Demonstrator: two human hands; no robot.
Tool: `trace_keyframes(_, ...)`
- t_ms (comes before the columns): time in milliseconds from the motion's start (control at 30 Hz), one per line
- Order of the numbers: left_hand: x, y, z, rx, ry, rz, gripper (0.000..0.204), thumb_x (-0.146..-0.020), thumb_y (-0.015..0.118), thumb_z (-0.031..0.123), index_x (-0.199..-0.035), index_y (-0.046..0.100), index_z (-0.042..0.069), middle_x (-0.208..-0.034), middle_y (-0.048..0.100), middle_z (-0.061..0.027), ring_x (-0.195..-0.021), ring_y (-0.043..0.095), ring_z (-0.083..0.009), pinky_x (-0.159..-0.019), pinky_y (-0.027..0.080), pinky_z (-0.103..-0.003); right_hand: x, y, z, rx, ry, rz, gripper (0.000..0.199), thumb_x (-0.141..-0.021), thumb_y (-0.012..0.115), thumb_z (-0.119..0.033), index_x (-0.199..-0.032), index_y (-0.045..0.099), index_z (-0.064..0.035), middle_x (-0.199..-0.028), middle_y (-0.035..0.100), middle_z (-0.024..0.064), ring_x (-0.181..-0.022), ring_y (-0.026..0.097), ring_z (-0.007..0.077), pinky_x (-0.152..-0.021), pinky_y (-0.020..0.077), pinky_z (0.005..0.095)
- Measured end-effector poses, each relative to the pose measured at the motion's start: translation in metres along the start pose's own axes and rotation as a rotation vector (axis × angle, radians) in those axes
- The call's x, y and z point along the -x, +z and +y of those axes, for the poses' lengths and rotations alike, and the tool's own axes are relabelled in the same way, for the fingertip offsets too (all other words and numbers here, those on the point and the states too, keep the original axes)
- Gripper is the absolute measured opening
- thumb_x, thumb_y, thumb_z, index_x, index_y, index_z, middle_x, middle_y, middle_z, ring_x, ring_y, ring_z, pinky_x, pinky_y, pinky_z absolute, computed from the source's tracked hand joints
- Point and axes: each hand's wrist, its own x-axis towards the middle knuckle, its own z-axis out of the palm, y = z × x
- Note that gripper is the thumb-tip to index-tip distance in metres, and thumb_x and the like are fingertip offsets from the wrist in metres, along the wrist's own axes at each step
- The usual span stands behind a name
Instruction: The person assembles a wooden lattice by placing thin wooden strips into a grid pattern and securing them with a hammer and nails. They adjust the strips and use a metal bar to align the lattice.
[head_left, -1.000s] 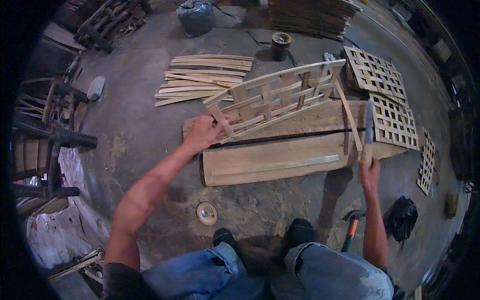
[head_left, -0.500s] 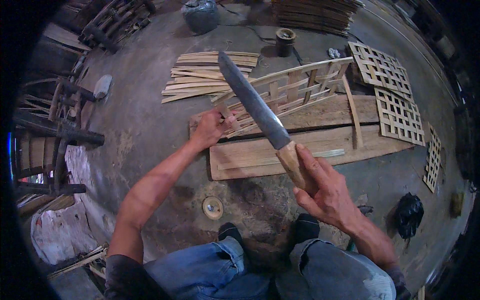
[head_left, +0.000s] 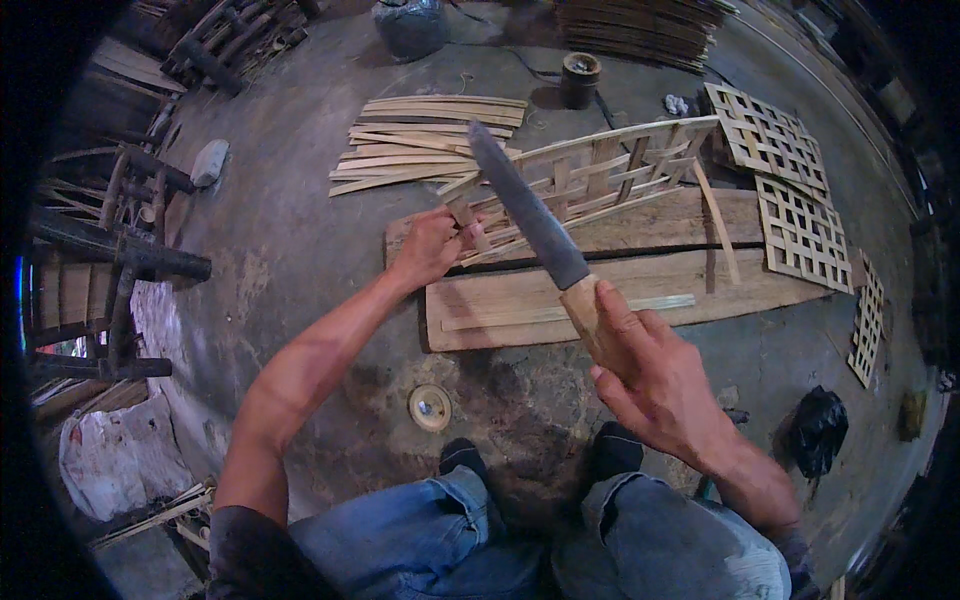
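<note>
One lining-up step seems on: our left hand (head_left: pixel 428 248) pinches the lattice panel (head_left: pixel 601 168), our right hand (head_left: pixel 660 385) grips a wood-handled knife (head_left: pixel 532 216) (long!); next likely needs careful aim.

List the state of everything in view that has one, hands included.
Pale, open-weave wooden lattice panel: tilted, held at one end.
Grey-bladed knife with pale wooden handle: unsheathed, raised, pointing away and left.
Bare left hand: closed on the panel's left end.
Bare right hand: closed around the knife's handle.
Long brown wooden planks: lying side by side, dark gap between.
Thin pale wooden strips: loose, piled unevenly.
Black plastic bag: crumpled.
</note>
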Motion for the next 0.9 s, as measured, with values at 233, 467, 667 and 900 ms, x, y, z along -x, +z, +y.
trace_keyframes(233,-0.001,-0.001,0.01,0.037,-0.014,0.004,0.031,-0.095,0.059,0.03,-0.11,0.069,0.005,-0.099,0.067,-0.0168,-0.091,0.065,-0.0303,-0.08,0.051,-0.04,0.003,-0.009,0.002,0.03,-0.034,0.021,0.077,-0.082,0.064,-0.014,-0.15,0.027,-0.0089,-0.11,0.055,0.0245,-0.084,0.062,0.0443,-0.072,0.0535,0.0505)
trace_keyframes(467,-0.001,0.0,0.003,0.07,-0.018,0.025,0.031,-0.095,0.06,0.03,-0.11,0.07,0.005,-0.102,0.067,-0.0167,-0.092,0.065,-0.0296,-0.082,0.05,-0.038,-0.002,-0.002,0.016,-0.042,0.004,0.072,0.076,-0.08,0.065,-0.009,-0.148,0.032,-0.0012,-0.097,0.055,0.0218,-0.081,0.057,0.0372,-0.074,0.0477,0.0418)
trace_keyframes(667,-0.002,0.001,-0.004,0.051,0.022,0.028,0.03,-0.094,0.061,0.029,-0.109,0.07,0.004,-0.105,0.066,-0.0172,-0.095,0.065,-0.0317,-0.084,0.05,-0.038,-0.003,0.004,0.016,-0.073,0.008,0.088,0.077,-0.079,0.066,-0.008,-0.148,0.032,0.0002,-0.097,0.055,0.0223,-0.083,0.057,0.038,-0.077,0.047,0.0417)
trace_keyframes(900,0.005,0.008,-0.026,0.084,-0.255,-0.075,0.043,-0.095,0.054,0.043,-0.109,0.07,0.006,-0.102,0.066,-0.0188,-0.094,0.064,-0.0323,-0.084,0.049,-0.04,0.027,0.006,0.074,0.023,-0.109,0.465,0.072,-0.084,0.063,-0.017,-0.147,0.034,-0.0009,-0.108,0.061,0.0164,-0.08,0.059,0.0217,-0.071,0.05,0.0355)
